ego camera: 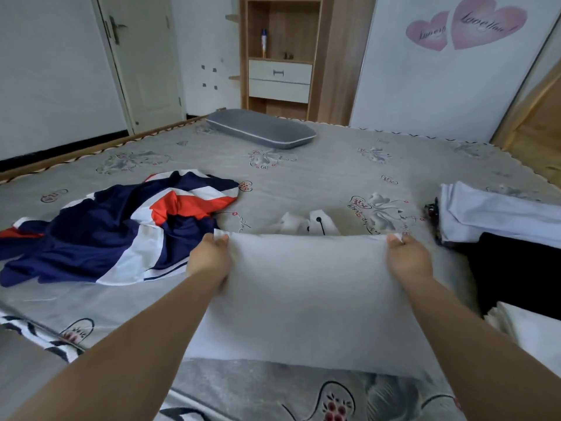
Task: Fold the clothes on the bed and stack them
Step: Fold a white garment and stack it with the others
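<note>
Hands (209,256) (408,258) at garment (306,287) edge

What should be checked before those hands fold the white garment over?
1. Left hand pinches the near-left corner of the white garment: ok.
2. Right hand pinches the other corner: ok.
3. Edge between the hands taut and level: ok.
4. Far part of the garment flat on the bed: cannot tell, partly hidden.
5. Striped garment clear of the fold: ok.
6. Folded pile at right ready for stacking: ok.
</note>
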